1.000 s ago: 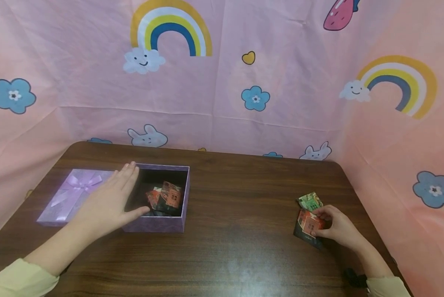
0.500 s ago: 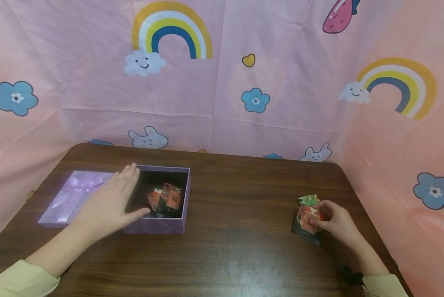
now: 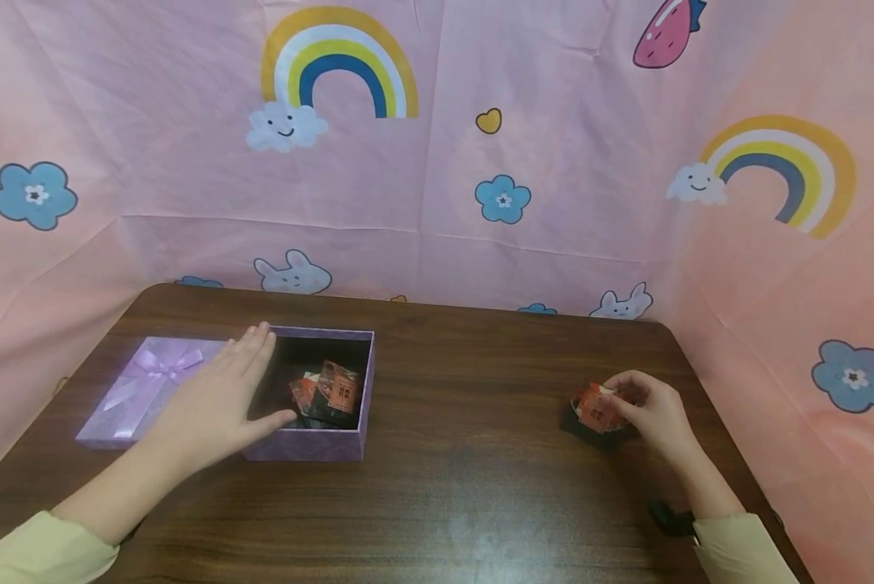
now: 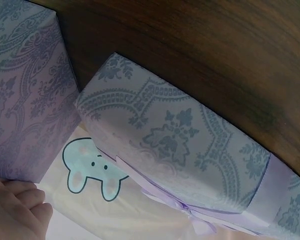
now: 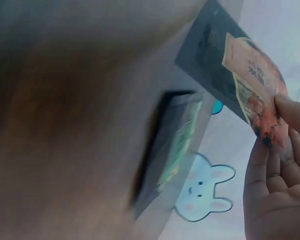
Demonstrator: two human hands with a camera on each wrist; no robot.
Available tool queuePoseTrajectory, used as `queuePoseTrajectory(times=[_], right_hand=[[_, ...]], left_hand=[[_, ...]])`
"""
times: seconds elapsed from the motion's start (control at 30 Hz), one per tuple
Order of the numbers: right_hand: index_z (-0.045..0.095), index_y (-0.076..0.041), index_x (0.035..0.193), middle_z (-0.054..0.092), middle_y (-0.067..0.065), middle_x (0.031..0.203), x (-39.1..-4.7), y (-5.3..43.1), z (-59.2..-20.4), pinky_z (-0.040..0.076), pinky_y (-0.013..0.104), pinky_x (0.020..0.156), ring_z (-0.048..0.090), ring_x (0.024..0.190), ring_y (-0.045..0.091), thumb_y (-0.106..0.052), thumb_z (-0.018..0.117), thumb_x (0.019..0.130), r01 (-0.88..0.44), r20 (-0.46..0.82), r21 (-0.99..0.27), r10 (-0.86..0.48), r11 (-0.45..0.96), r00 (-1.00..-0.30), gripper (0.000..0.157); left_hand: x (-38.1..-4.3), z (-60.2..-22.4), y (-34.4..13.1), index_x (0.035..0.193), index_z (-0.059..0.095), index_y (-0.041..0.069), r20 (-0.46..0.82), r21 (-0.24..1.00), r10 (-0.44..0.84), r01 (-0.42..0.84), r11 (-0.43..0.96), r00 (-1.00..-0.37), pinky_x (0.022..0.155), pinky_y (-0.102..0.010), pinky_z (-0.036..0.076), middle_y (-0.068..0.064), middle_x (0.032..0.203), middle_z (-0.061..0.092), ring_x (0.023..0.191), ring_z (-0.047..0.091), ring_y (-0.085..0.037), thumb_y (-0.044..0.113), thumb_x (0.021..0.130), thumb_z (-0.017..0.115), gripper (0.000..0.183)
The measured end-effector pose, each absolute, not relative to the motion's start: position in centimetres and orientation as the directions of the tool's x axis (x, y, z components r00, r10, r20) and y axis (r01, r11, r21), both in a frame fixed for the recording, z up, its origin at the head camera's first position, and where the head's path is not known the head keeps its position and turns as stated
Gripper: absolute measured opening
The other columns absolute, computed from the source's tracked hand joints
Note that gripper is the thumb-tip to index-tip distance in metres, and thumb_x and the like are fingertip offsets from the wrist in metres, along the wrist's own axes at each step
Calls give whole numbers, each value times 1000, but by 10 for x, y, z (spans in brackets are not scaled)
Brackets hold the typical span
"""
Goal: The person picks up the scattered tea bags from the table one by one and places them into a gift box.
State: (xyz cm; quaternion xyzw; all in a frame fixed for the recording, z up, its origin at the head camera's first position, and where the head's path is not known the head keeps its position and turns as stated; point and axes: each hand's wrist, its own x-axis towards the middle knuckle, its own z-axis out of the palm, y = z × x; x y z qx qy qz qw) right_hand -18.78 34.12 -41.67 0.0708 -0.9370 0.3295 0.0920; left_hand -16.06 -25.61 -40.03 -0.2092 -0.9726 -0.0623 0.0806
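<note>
My right hand (image 3: 659,414) pinches a black and orange-red sachet (image 3: 596,411) by its edge between thumb and fingers. In the right wrist view that sachet (image 5: 250,75) is raised off the table, and a dark sachet with a green label (image 5: 175,150) lies beneath. The held one mostly hides it from the head view. At the left, my left hand (image 3: 221,389) lies with straight fingers along the left side of an uncovered purple gift box (image 3: 305,444). Several orange and black sachets (image 3: 340,391) lie inside the box; its left part is covered by my hand.
The box's purple lid (image 3: 152,385) with a ribbon bow lies left of the box, partly under my left forearm in view. Dark wood table (image 3: 466,487) runs between box and right hand. A patterned pink cloth (image 3: 553,146) encloses the back and sides.
My right hand has lifted the orange-red sachet off the table and shifted it slightly up and left in the head view. My left hand has stayed at the box.
</note>
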Motion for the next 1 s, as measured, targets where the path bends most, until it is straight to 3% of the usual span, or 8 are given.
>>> queuePoseTrajectory(times=[0.23, 0.5, 0.67, 0.8, 1.0], right_hand=[[79, -5, 104, 80, 16, 99, -201, 321, -404, 50, 20, 60, 55, 73, -6, -8, 80, 95, -235, 262, -592, -91, 771, -961, 10], [81, -4, 103, 81, 20, 100, -217, 290, -395, 34, 22, 47, 33, 52, 0, -8, 79, 95, -288, 300, -609, -122, 739, -946, 9], [82, -5, 104, 81, 18, 102, -225, 267, -388, 39, 22, 49, 39, 54, -1, -10, 78, 96, -316, 306, -629, -148, 710, -940, 10], [82, -8, 104, 82, 14, 103, -233, 247, -382, 48, 22, 59, 55, 69, 2, -11, 79, 96, -332, 305, -639, -168, 693, -937, 9], [83, -10, 104, 82, 11, 104, -245, 218, -370, 56, 24, 69, 71, 87, 19, -12, 79, 97, -372, 315, -668, -207, 644, -926, 8]], left_hand=[[-160, -401, -257, 163, 25, -12, 187, 94, 396, 417, 904, -899, 137, -53, 15, -34, 172, 22, 159, 28, -51, 66, 94, 67, 112], [-161, -400, -257, 163, 25, -12, 172, 101, 390, 410, 906, -905, 134, -59, 23, -33, 172, 21, 159, 27, -51, 68, 94, 66, 114], [-162, -400, -257, 163, 25, -11, 170, 91, 391, 409, 908, -905, 131, -62, 26, -33, 172, 21, 159, 27, -51, 69, 93, 66, 114], [-162, -400, -258, 163, 25, -11, 171, 82, 395, 413, 907, -903, 133, -60, 24, -33, 172, 22, 159, 28, -51, 69, 94, 66, 114], [-162, -399, -257, 163, 25, -11, 164, 81, 398, 414, 907, -903, 134, -59, 22, -33, 172, 22, 159, 27, -51, 69, 94, 66, 114]])
